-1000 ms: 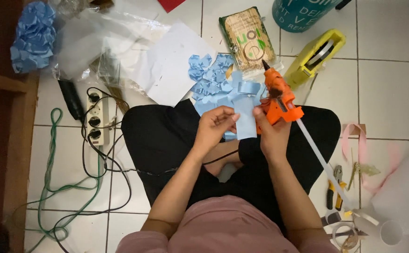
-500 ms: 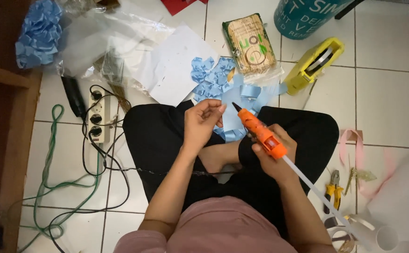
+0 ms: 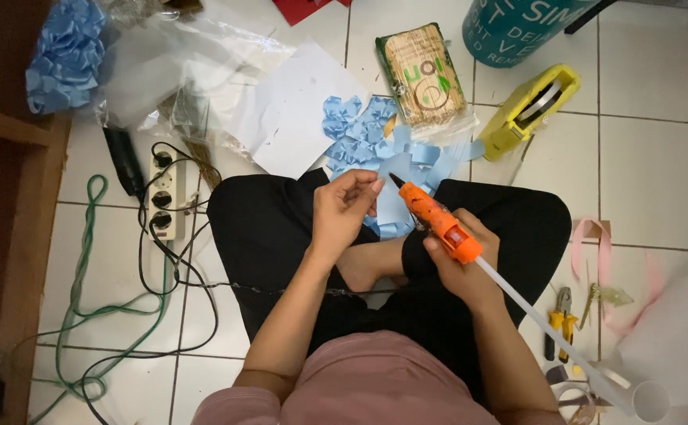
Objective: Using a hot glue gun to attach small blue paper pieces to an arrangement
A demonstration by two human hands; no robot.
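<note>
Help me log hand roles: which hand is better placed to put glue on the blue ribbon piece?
Right: the right hand grips the orange glue gun, nozzle aimed at the ribbon piece by the left hand.

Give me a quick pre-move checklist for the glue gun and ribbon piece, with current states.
1. Right hand grips the orange glue gun firmly: ok.
2. Nozzle points toward the left hand: ok, tip close to the fingertips, so watch for burns.
3. Left hand holds a ribbon piece: cannot tell, the fingers are pinched together but the piece is too small to see.
4. Glue stick is loaded, sticking out the back: ok.
5. Cut blue ribbon pieces lie on the floor just ahead of the knees: ok.
6. Glue gun is hot or powered: cannot tell, though cords run to the power strip.
</note>
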